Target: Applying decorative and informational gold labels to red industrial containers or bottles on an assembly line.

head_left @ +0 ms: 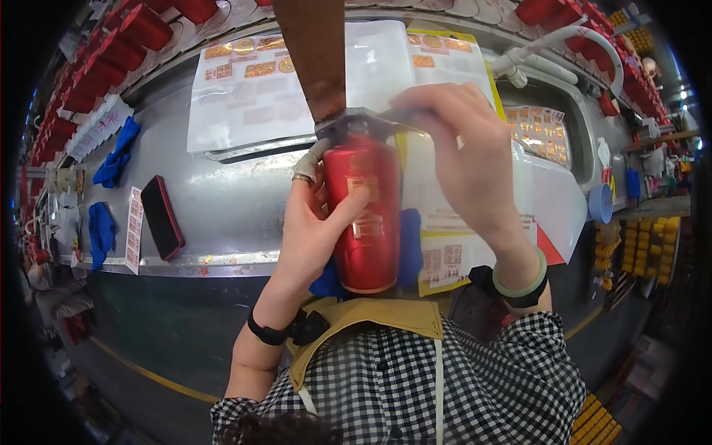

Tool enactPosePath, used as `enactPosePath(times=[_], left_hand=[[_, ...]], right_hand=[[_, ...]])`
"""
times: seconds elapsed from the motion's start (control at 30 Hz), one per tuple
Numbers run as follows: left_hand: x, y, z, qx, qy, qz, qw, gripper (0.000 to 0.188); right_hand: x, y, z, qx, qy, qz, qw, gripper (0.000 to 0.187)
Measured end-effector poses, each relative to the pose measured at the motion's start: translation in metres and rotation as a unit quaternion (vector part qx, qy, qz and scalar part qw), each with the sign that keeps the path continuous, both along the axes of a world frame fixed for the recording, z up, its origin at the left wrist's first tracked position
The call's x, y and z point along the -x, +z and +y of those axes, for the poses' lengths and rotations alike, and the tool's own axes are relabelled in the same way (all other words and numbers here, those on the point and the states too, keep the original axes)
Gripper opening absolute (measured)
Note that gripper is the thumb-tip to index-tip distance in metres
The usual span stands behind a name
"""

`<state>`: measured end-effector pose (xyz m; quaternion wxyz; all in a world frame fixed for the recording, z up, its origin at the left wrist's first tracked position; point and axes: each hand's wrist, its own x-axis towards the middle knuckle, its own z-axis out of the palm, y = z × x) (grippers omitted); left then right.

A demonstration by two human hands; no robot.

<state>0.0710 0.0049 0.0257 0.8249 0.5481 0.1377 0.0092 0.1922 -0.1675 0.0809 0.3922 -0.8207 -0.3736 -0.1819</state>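
Observation:
A red metallic bottle (363,256) with gold lettering decals lies over the bench edge, its neck toward a dark metal fitting (348,122) on a brown upright bar (315,52). My left hand (308,230) is closed around the bottle's left side, thumb across the decals. A pale cover (308,163) wraps one of its fingers. Beside the bottle's neck, my right hand (471,148) is raised with fingers bent together, slightly blurred. Whatever sits between its fingertips is too unclear to name. Blue cloth (410,248) shows on both sides of the bottle's lower end.
Sheets of gold decals (245,96) are spread on the metal bench (222,193). A phone (162,217) and blue cloths (101,233) lie left. At right are a white pipe (564,37), a decal sheet (538,133) and a blue cup (600,203). Red bottles (122,48) line the far side.

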Motion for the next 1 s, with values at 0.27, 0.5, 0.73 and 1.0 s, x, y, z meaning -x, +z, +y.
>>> enactPosePath(times=[0.27, 0.5, 0.73, 1.0], left_hand=[[0.004, 0.003, 0.0, 0.008, -0.029, 0.014, 0.999, 0.077], [0.009, 0.012, -0.023, -0.166, -0.016, -0.005, 0.986, 0.092], [0.016, 0.01, -0.022, -0.223, -0.046, 0.003, 0.974, 0.109], [0.029, 0.002, -0.008, -0.003, -0.042, -0.032, 0.999, 0.066]], right_hand=[[0.053, -0.022, -0.025, -0.196, 0.019, 0.389, 0.9, 0.024], [0.066, -0.039, -0.03, -0.246, -0.005, 0.353, 0.903, 0.026], [0.061, -0.026, -0.026, -0.053, 0.069, 0.188, 0.978, 0.028], [0.057, -0.034, -0.024, -0.081, 0.048, 0.208, 0.974, 0.025]])
